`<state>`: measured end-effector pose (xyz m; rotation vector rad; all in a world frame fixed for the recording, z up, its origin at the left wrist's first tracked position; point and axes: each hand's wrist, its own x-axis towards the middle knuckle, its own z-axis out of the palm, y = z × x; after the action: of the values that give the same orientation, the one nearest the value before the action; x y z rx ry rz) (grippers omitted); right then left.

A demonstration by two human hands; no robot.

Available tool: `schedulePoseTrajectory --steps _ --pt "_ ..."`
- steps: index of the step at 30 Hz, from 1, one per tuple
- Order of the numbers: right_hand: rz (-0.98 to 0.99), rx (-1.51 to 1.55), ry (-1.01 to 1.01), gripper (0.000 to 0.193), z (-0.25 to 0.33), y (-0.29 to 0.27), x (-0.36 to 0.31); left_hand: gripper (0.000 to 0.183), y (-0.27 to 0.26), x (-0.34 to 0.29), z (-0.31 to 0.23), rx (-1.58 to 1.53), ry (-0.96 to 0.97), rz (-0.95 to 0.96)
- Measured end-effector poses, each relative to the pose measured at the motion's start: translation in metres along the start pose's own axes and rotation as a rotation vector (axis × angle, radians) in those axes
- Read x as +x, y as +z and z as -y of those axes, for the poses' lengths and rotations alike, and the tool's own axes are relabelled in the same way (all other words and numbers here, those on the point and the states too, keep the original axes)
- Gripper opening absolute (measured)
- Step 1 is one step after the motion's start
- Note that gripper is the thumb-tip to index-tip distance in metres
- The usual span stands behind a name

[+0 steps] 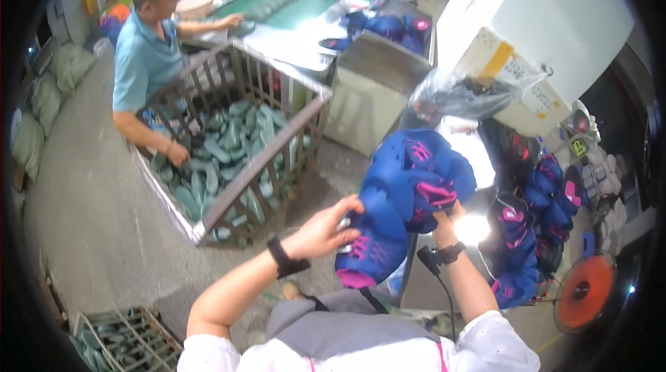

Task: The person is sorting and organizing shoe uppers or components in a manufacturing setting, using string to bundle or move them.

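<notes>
A bunch of dark blue shoe uppers (433, 164) with pink laces and pink linings is held up in front of me. My left hand (326, 226) grips the edge of the nearest blue shoe upper (374, 233), whose pink end hangs low. Under the right side of the bunch is my right hand (446, 225), closed on the uppers, its fingers partly hidden by them. Black bands circle both wrists, and a cable runs down from the right one.
A barred crate (236, 195) of grey-green shoe soles stands ahead left, with a co-worker (142, 60) reaching in. Another crate (128, 337) sits lower left. More shoe uppers (513, 233) hang at right beside an orange fan (585, 291). A green conveyor (277, 1) runs behind.
</notes>
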<state>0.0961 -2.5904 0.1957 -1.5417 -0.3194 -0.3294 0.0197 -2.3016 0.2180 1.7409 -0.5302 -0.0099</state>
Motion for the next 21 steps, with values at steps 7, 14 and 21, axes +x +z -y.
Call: schedulePoseTrajectory --steps 7,14,21 --pt "0.125 0.034 -0.147 0.030 0.019 0.054 0.086 0.038 -0.056 0.045 0.017 0.022 0.038 -0.067" --pt "0.109 -0.114 -0.347 0.034 -0.026 0.083 0.287 0.039 -0.153 0.224 0.043 0.118 0.145 -0.112" --pt "0.183 -0.145 -0.404 0.036 -0.064 0.111 0.578 0.049 -0.245 0.491 0.109 -0.094 0.090 -0.259"
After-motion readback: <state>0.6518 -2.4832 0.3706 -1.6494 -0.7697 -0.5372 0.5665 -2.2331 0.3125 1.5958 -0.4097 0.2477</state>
